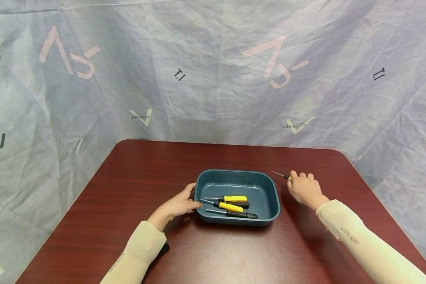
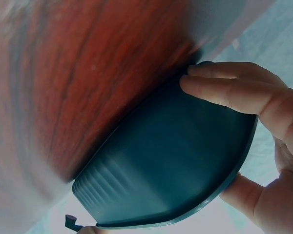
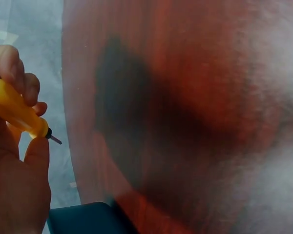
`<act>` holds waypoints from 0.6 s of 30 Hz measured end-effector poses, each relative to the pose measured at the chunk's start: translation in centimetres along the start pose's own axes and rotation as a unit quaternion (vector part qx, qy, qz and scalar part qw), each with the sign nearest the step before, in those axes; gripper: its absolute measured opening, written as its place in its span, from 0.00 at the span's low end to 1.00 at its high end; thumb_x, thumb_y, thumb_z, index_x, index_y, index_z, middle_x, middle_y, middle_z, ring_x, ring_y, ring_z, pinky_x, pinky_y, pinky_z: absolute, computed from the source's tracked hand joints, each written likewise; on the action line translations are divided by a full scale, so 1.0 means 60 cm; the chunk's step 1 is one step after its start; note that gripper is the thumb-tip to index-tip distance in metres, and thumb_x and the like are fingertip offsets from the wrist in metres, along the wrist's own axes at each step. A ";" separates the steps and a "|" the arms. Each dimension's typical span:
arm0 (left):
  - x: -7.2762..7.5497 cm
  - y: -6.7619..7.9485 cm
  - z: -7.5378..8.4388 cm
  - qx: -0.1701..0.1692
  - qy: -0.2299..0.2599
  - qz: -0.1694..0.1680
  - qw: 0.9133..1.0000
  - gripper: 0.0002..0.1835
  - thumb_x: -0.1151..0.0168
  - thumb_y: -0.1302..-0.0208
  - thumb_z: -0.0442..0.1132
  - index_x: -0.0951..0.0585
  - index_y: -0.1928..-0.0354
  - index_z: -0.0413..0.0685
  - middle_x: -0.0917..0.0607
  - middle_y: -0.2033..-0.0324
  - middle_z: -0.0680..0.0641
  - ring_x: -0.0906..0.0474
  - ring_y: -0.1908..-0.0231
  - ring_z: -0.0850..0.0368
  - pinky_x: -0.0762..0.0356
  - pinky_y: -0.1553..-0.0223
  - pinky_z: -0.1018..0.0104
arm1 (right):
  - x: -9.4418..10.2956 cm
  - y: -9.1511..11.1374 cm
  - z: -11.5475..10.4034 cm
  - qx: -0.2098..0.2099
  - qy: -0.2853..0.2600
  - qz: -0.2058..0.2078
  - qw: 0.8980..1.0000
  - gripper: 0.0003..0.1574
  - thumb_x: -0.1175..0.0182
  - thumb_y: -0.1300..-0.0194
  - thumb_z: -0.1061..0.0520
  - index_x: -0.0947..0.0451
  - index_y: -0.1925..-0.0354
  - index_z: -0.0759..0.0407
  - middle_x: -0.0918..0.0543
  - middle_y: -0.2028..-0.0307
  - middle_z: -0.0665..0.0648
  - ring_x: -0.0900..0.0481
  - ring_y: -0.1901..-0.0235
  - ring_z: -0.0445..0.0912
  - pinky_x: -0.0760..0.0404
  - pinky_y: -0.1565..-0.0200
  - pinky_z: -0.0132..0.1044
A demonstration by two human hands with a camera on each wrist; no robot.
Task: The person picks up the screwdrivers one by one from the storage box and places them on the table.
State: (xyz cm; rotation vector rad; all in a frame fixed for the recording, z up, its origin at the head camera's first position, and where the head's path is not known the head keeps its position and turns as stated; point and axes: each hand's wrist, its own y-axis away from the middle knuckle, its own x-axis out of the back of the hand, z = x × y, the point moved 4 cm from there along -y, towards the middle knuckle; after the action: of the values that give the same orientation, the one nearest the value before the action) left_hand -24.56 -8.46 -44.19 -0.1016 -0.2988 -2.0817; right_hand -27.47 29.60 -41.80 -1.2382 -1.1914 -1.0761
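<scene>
A dark teal plastic basin (image 1: pixel 243 222) stands at the middle of the table. Inside lie several screwdrivers: two with yellow handles, such as the yellow screwdriver (image 1: pixel 231 207), and others with black handles, such as the black screwdriver (image 1: pixel 242 215). My left hand (image 1: pixel 179 203) grips the basin's left side, thumb over the rim and fingers along the outer wall (image 2: pixel 176 141). To the right of the basin, my right hand (image 1: pixel 305 188) holds a screwdriver (image 3: pixel 17 109) by its yellow handle. Its thin shaft points left toward the basin in the head view.
The reddish-brown wooden table (image 1: pixel 156 157) has rounded far corners. Behind it hangs a grey printed cloth (image 1: pixel 213 79). A small black object (image 1: pixel 164 249) shows beside the left sleeve, partly hidden.
</scene>
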 end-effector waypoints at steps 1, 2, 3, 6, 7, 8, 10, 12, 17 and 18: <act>0.000 0.000 0.000 0.001 0.000 0.000 1.000 0.40 0.41 0.46 0.30 0.50 0.33 0.38 0.36 0.44 0.33 0.29 0.54 0.48 0.26 0.57 0.53 | -0.003 0.001 0.001 -0.004 -0.002 -0.004 1.000 0.17 0.58 0.35 0.52 0.36 0.58 0.66 0.30 0.69 0.72 0.35 0.67 0.66 0.32 0.71 0.57; 0.000 0.000 0.000 0.002 0.000 0.000 1.000 0.40 0.41 0.46 0.31 0.50 0.33 0.38 0.36 0.44 0.34 0.29 0.54 0.48 0.27 0.57 0.53 | -0.006 0.003 0.002 -0.008 -0.003 -0.010 1.000 0.17 0.58 0.34 0.52 0.36 0.58 0.66 0.30 0.69 0.72 0.35 0.67 0.66 0.32 0.71 0.57; 0.000 0.001 0.000 0.002 0.001 0.000 1.000 0.40 0.41 0.46 0.31 0.50 0.33 0.38 0.36 0.44 0.33 0.30 0.53 0.48 0.27 0.57 0.53 | -0.010 0.005 0.003 -0.013 -0.005 -0.016 1.000 0.17 0.58 0.34 0.52 0.37 0.58 0.66 0.30 0.68 0.72 0.36 0.66 0.66 0.32 0.71 0.57; 0.000 0.001 0.000 0.003 0.005 -0.001 1.000 0.40 0.41 0.46 0.30 0.50 0.33 0.38 0.36 0.44 0.33 0.30 0.53 0.48 0.27 0.56 0.52 | -0.019 0.010 0.006 -0.023 -0.010 -0.034 0.999 0.17 0.58 0.34 0.51 0.37 0.57 0.66 0.30 0.68 0.71 0.36 0.66 0.66 0.32 0.71 0.57; 0.000 0.001 -0.001 0.003 0.006 -0.001 1.000 0.40 0.41 0.46 0.30 0.50 0.33 0.37 0.36 0.44 0.33 0.29 0.53 0.48 0.27 0.56 0.51 | -0.021 0.011 0.006 -0.026 -0.013 -0.038 0.999 0.17 0.58 0.34 0.51 0.38 0.57 0.66 0.30 0.68 0.71 0.36 0.66 0.66 0.32 0.71 0.57; 0.000 0.001 -0.001 0.003 0.007 -0.002 1.000 0.40 0.41 0.45 0.30 0.50 0.33 0.37 0.36 0.44 0.33 0.29 0.53 0.48 0.27 0.56 0.51 | -0.024 0.014 0.006 -0.028 -0.015 -0.041 0.999 0.17 0.58 0.34 0.51 0.38 0.57 0.66 0.30 0.68 0.71 0.36 0.66 0.66 0.32 0.71 0.57; 0.000 0.001 -0.001 0.003 0.008 -0.004 1.000 0.40 0.41 0.45 0.30 0.50 0.33 0.37 0.36 0.44 0.33 0.29 0.53 0.47 0.28 0.55 0.50 | -0.028 0.017 0.007 -0.033 -0.021 -0.042 0.998 0.17 0.59 0.34 0.51 0.38 0.58 0.66 0.30 0.67 0.71 0.36 0.66 0.67 0.32 0.71 0.57; 0.001 0.001 -0.001 0.001 0.007 -0.004 1.000 0.40 0.41 0.45 0.30 0.50 0.33 0.37 0.35 0.45 0.32 0.29 0.53 0.47 0.28 0.55 0.49 | -0.032 0.020 0.008 -0.036 -0.026 -0.040 0.998 0.17 0.60 0.33 0.51 0.38 0.59 0.65 0.30 0.68 0.72 0.35 0.66 0.67 0.32 0.72 0.58; 0.001 0.001 0.000 -0.001 0.003 -0.004 1.000 0.40 0.41 0.46 0.31 0.50 0.34 0.37 0.34 0.46 0.32 0.29 0.53 0.47 0.28 0.56 0.50 | -0.046 0.024 0.011 -0.041 -0.032 -0.028 0.998 0.16 0.61 0.32 0.51 0.38 0.60 0.64 0.29 0.69 0.72 0.35 0.66 0.68 0.32 0.73 0.58; 0.001 0.001 0.000 -0.001 0.003 -0.004 1.000 0.40 0.41 0.46 0.31 0.50 0.34 0.37 0.34 0.46 0.32 0.29 0.52 0.47 0.28 0.56 0.50 | -0.048 0.025 0.011 -0.040 -0.033 -0.025 0.998 0.16 0.62 0.32 0.51 0.38 0.60 0.64 0.30 0.69 0.72 0.35 0.67 0.68 0.32 0.73 0.58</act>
State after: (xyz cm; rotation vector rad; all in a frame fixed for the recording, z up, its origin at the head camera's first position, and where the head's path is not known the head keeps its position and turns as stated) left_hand -24.55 -8.53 -44.18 -0.0965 -0.2935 -2.0907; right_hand -26.32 30.22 -44.81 -1.3202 -1.2450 -1.1376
